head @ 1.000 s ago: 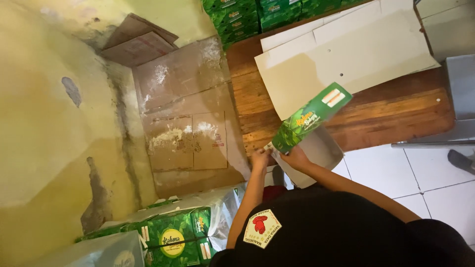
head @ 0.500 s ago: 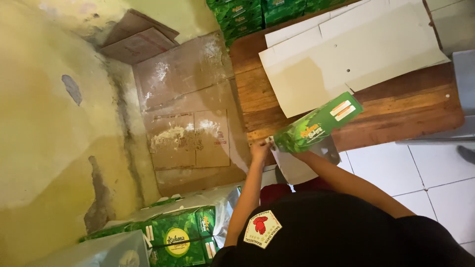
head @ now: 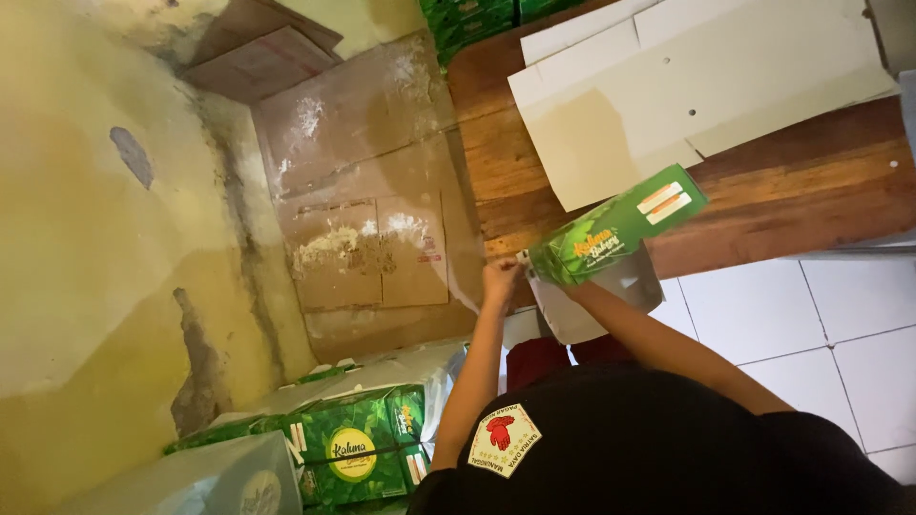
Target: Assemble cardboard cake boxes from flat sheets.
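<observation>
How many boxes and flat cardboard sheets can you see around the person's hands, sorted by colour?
Green box held in the hands: 1
Green boxes stacked beside the person: 1 clear, more partly hidden
Pale flat sheets on the wooden table: 2
Brown flattened cardboard: 1
Total: 5

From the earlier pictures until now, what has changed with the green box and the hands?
The green box has tilted a little flatter and shifted slightly right over the wooden table. The left hand stays at its near end; the right hand is hidden behind it. The flat cardboard sheets and the green cartons lie as before.
</observation>
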